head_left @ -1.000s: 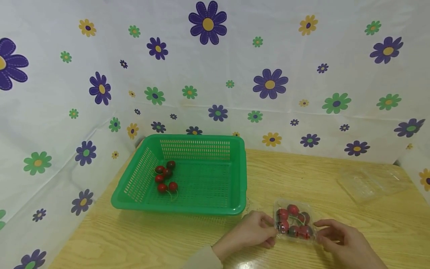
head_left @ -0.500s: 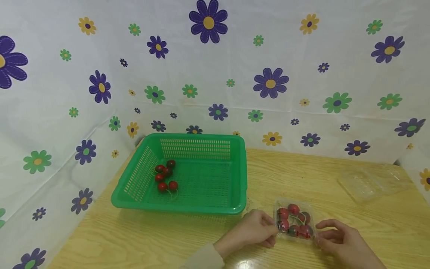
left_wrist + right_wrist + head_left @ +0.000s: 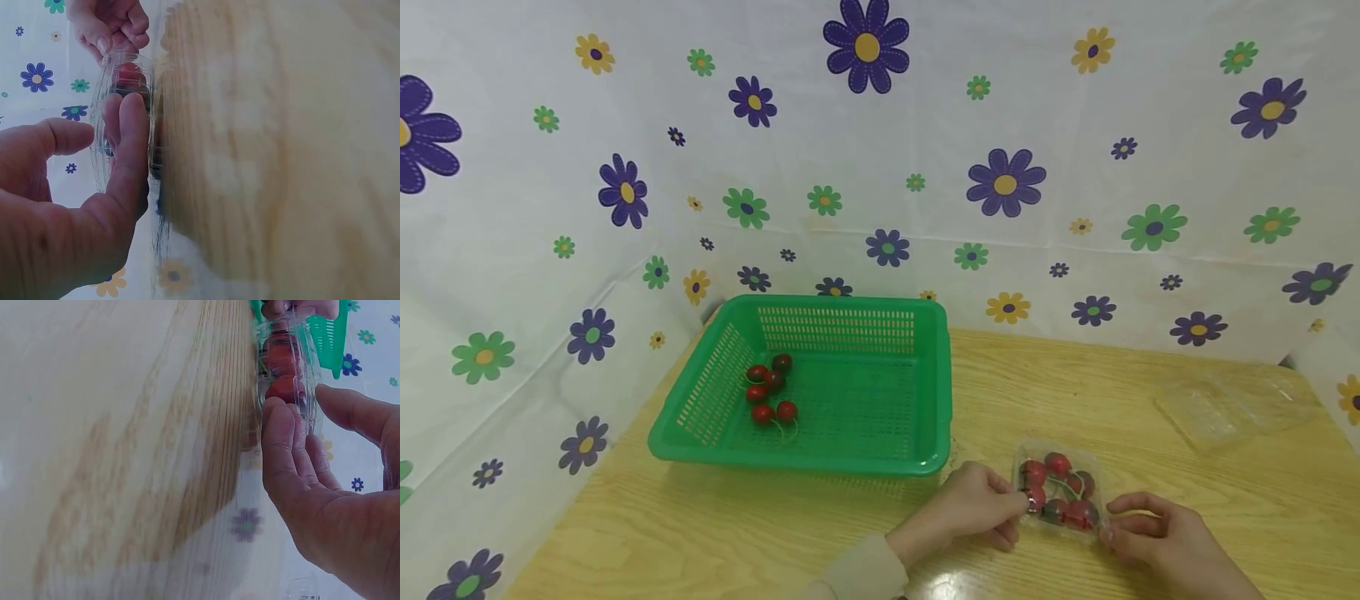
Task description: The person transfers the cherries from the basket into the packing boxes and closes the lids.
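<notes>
Tbl [image 3: 700, 533]: hands [image 3: 973, 504] [image 3: 1172, 537] flank cherry pkg [image 3: 1081, 457].

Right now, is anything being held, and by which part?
A clear box of cherries: the left hand grips its left side, the right hand its right near corner.

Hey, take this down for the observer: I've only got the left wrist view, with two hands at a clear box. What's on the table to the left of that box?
Observer: In the head view, a green basket sits to the left of the clear box.

Operator: Anything in it?

Observer: Yes, six cherries lie toward its left side.

Operator: And over on the right?

Observer: A second clear container lies farther back, to the right of the box.
</notes>
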Action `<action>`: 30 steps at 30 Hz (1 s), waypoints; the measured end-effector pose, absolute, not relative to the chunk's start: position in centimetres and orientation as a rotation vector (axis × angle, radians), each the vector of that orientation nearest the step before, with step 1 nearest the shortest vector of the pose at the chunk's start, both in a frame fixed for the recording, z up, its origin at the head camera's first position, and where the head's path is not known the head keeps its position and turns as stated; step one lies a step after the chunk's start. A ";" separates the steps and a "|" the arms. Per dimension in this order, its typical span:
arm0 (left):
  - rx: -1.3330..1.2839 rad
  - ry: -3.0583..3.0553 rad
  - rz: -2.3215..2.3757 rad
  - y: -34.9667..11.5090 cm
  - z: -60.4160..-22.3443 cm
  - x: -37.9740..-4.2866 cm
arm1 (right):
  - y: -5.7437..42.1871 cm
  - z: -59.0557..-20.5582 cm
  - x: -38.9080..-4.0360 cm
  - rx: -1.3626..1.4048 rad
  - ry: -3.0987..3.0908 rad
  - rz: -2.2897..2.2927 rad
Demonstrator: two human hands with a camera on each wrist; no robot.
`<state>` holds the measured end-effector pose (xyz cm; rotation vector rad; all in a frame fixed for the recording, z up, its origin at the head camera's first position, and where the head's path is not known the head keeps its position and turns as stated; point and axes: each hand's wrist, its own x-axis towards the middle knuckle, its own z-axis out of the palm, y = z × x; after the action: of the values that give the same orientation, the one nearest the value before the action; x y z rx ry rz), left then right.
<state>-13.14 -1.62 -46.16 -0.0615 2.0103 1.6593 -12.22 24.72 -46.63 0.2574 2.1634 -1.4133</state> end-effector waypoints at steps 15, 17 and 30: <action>-0.047 2.019 1.563 -2.1 -46.0 -13.5 | 24.6 -46.4 -12.4 0.254 2.136 -1.417; -0.012 1.996 1.548 -2.3 -46.0 -13.6 | 24.5 -46.4 -12.5 0.261 2.149 -1.398; 0.121 1.825 1.559 -3.6 -46.6 -14.1 | 25.1 -46.8 -12.5 0.198 2.020 -1.512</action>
<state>-14.10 -3.60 -46.65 0.1209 1.8254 1.5590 -12.53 25.13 -46.79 0.1975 2.0199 -1.5120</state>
